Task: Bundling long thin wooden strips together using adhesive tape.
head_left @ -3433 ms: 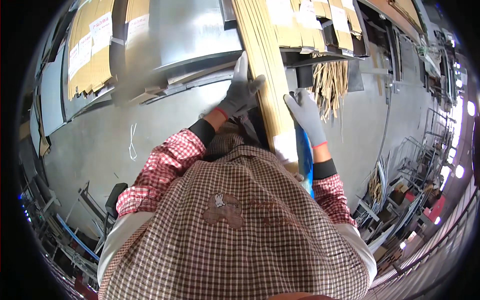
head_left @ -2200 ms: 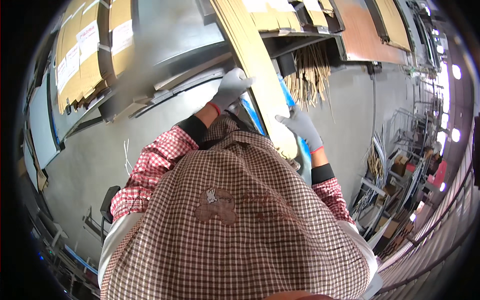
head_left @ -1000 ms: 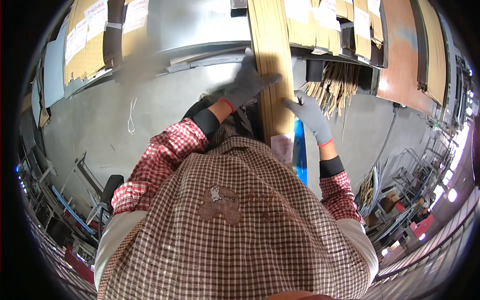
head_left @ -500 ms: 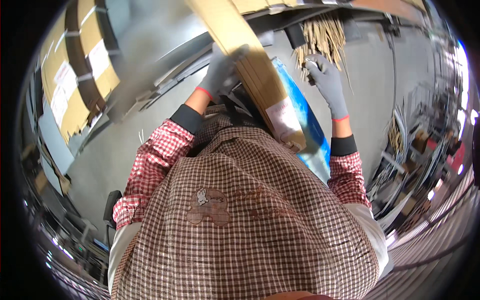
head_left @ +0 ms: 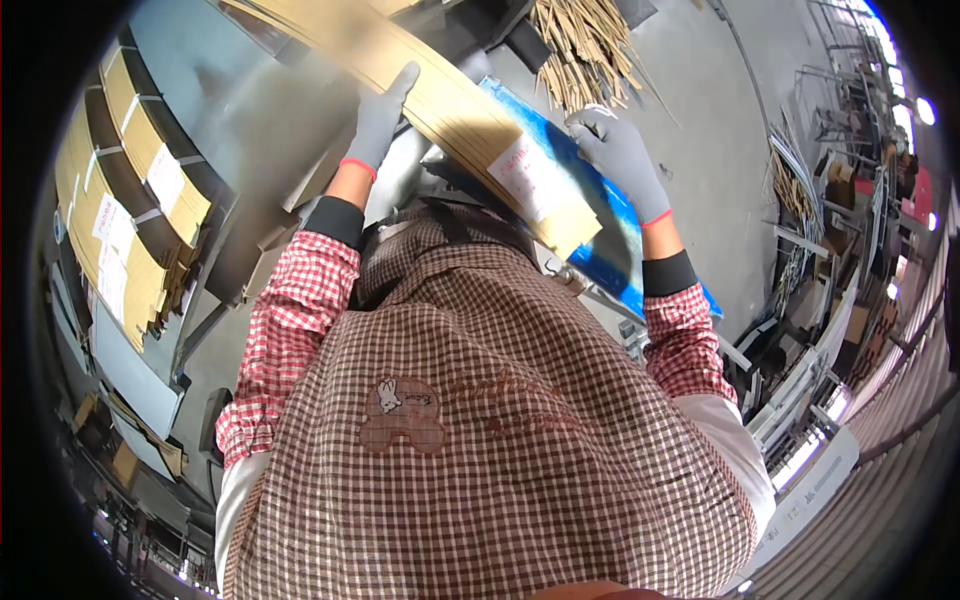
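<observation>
A long bundle of flat tan cardboard strips [head_left: 455, 115] slants across in front of me, with a white label [head_left: 530, 178] on its near right end. My left hand [head_left: 380, 115], in a grey glove, grips the bundle's near edge; a finger lies over the top and the rest are partly hidden. Beneath the bundle is a blue surface [head_left: 610, 215], streaked with white. Over its right side hovers my right hand [head_left: 615, 150], also gloved, its fingers curled closed. A bit of white shows at those fingers, too small to name. The right hand is apart from the bundle.
Banded stacks of tan cardboard [head_left: 115, 240] with white labels stand at the left. Beyond my right hand lies a heap of thin cardboard strips [head_left: 585, 50]. Racks and loose strips [head_left: 800, 220] line the far right. Grey floor [head_left: 700, 110] shows between them.
The bundle has swung to lie more crosswise, its far end moving left. My left hand has shifted left with it. My right hand has moved left and slightly down, closer to the bundle.
</observation>
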The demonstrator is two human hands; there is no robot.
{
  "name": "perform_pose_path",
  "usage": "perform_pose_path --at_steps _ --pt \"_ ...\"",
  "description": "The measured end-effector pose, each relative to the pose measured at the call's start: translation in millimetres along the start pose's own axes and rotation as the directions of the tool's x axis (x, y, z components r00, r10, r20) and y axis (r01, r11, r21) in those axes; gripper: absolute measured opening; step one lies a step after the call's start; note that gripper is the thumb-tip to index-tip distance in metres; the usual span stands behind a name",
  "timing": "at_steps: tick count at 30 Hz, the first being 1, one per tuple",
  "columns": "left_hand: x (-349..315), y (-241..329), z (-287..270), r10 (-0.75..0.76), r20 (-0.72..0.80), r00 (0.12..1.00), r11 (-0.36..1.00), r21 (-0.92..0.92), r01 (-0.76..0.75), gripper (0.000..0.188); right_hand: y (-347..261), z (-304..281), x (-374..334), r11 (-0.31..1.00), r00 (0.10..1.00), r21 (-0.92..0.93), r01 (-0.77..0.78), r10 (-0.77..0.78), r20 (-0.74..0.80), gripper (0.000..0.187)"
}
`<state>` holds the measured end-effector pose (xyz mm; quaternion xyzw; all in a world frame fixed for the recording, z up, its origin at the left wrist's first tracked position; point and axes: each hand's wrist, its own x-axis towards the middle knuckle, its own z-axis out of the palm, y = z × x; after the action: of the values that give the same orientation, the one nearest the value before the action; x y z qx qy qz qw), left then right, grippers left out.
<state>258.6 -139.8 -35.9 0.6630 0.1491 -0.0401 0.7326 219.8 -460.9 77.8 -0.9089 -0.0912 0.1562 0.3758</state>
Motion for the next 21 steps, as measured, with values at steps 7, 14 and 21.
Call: perform_pose_path --at_steps 7,14,21 --pt "6 -13 -2 0.011 -0.041 0.999 1.0 -0.006 -0.011 0.071 4 -14 10 0.975 0.855 -0.135 -0.178 0.221 0.469 0.009" --pt "11 -31 -21 0.038 -0.165 0.985 0.998 0.056 -0.03 0.055 2 17 -15 0.909 0.855 -0.275 0.313 -0.143 0.499 0.02" --pt "0 -25 -16 -0.034 -0.203 0.979 0.997 0.065 0.048 0.071 -75 25 36 0.933 0.976 -0.303 0.197 -0.155 0.155 0.03"
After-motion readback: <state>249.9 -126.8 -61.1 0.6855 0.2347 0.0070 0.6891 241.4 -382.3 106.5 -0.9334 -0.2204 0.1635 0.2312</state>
